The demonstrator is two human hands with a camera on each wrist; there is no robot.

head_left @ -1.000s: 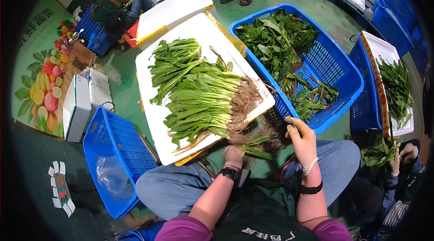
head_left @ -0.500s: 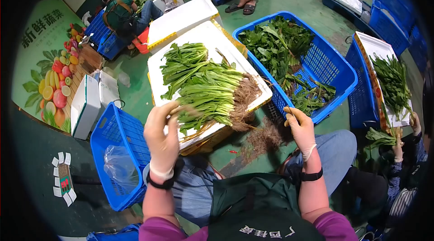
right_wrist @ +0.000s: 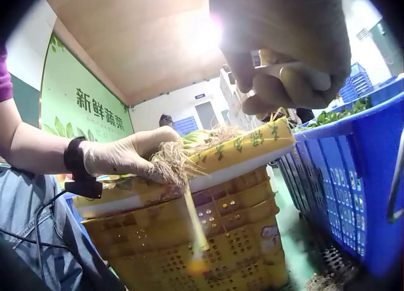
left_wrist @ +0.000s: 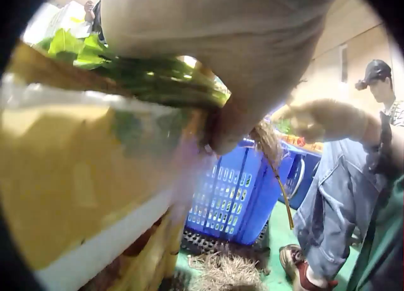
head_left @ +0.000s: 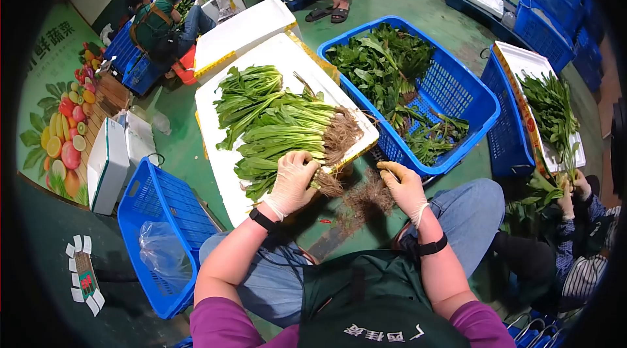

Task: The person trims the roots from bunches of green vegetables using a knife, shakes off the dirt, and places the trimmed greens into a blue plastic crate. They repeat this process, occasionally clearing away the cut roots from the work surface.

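Leafy greens (head_left: 281, 132) with pale stems and brown roots lie in rows on a white foam lid (head_left: 215, 185). My gloved left hand (head_left: 292, 181) grips greens by the stems at the lid's near edge. Their roots (right_wrist: 173, 164) poke out beside that hand in the right wrist view, and one long stalk (right_wrist: 194, 218) hangs down. My gloved right hand (head_left: 403, 185) hovers right of the lid with bent fingers, above loose roots (head_left: 369, 198) on the floor. A pale strip (right_wrist: 293, 70) shows among its fingers in the right wrist view; I cannot tell whether it is held.
A blue basket (head_left: 473, 127) with more greens stands right of the lid, which rests on a yellow crate (right_wrist: 221, 253). Another blue basket (head_left: 166, 217) with a clear bag is at the left. At the far right, another person's hands (head_left: 575, 188) hold greens.
My left hand came up from below the lid's edge, passed over its left side, and now grips greens near the front edge. The greens earlier under it are out of sight. The right hand stayed nearby.
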